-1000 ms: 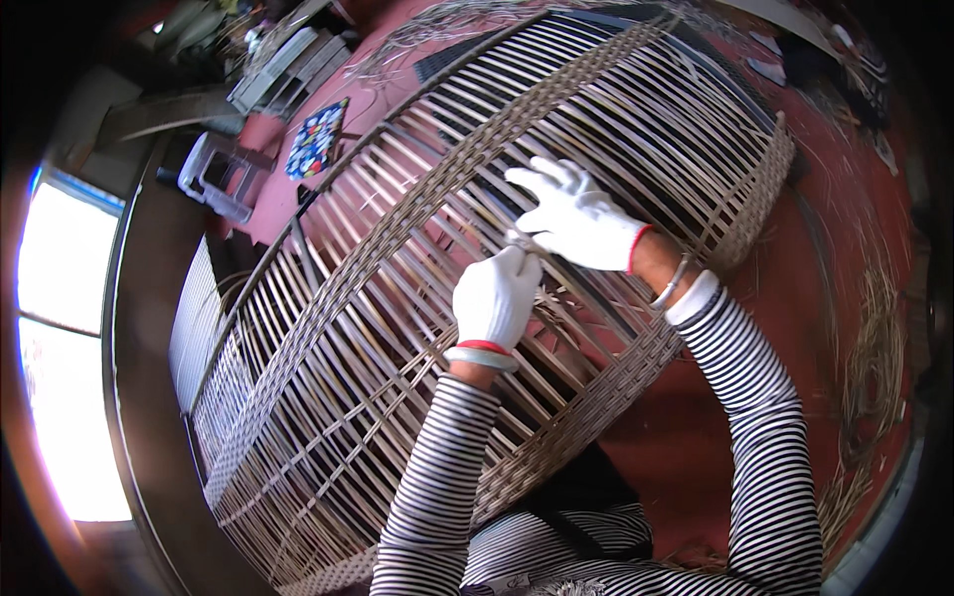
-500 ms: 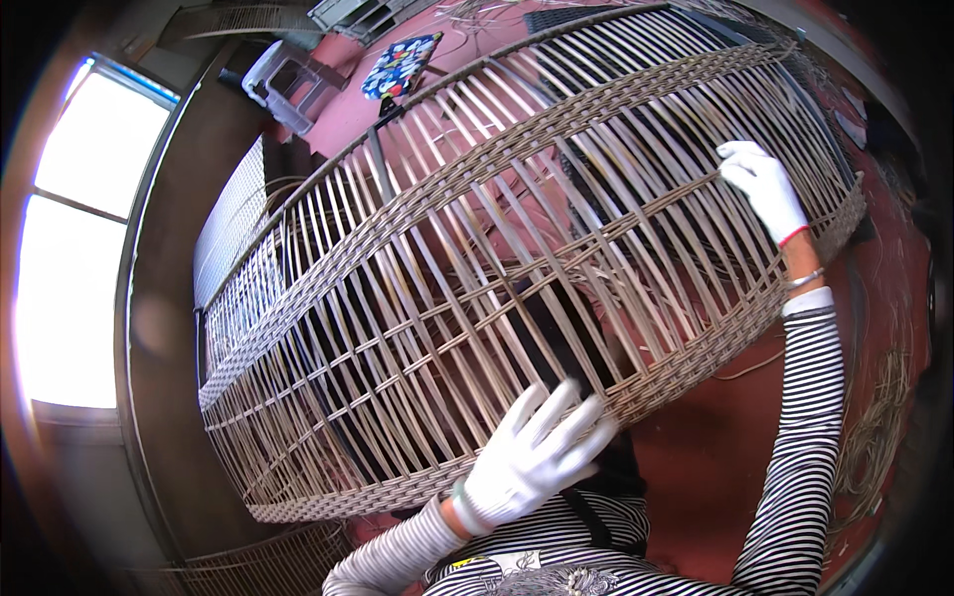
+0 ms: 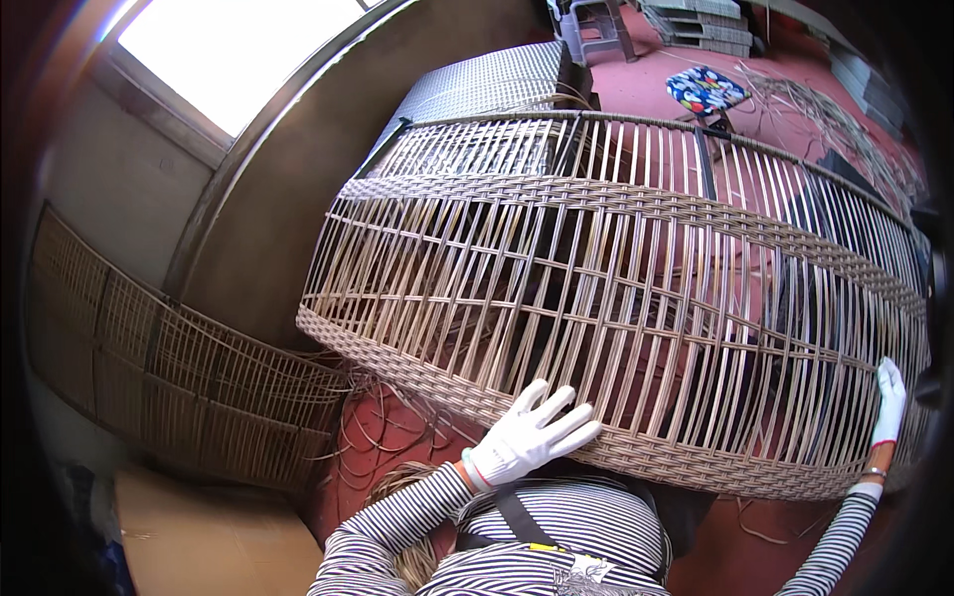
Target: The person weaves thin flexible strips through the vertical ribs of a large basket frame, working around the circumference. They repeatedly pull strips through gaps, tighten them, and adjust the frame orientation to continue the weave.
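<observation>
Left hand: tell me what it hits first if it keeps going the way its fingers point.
The left hand has its fingers spread up and to the right, already at the woven lower rim band of the wicker frame. It would likely meet that band first, though depth is unclear.

left hand point(image 3: 527, 434) flat on the woven wicker frame's point(image 3: 616, 288) near rim; right hand point(image 3: 889, 399) presses its far-right end.

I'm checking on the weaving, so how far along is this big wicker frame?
Done: the large beige woven wicker frame has tight woven bands along its lower rim and across its upper part. In hand: the white-gloved left hand presses flat on the lower rim, and the white-gloved right hand steadies the right end. Left: between the bands, the upright strands stand open with only thin cross strands.
</observation>
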### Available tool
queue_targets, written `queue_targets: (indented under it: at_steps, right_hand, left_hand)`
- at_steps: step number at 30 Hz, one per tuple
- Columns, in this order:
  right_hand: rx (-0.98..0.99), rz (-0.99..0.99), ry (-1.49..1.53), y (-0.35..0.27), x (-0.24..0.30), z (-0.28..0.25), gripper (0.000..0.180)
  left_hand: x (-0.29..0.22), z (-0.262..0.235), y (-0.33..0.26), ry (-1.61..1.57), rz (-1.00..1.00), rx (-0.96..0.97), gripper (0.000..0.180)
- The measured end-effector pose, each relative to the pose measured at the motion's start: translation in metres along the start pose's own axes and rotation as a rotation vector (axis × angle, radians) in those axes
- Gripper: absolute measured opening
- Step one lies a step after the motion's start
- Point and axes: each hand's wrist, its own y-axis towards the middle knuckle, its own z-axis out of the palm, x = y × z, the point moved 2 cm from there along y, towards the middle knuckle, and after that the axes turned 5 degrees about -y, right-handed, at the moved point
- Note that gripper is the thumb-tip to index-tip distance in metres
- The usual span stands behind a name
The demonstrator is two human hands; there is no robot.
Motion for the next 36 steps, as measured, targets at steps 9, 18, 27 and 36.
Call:
queue_targets:
  at_steps: [9,18,27,36]
  right_hand:
    - [-0.082,0.009,0.131,-0.106,0.114,0.076,0.033]
    - [-0.399,-0.272,-0.201,-0.174,0.206,0.083,0.012]
    - [-0.266,-0.356,-0.067,-0.202,0.278,0.054,0.013]
    - [-0.299,-0.446,0.097,-0.174,0.279,0.089,0.019]
  left_hand:
    - [0.053,-0.043,-0.034,0.122,-0.075,0.101,0.035]
    - [0.016,-0.087,-0.027,0.051,-0.216,0.339,0.049]
    - [-0.085,-0.035,0.256,-0.478,0.274,-0.209,0.04]
    - [-0.111,-0.013,0.319,-1.34,-0.148,0.422,0.018]
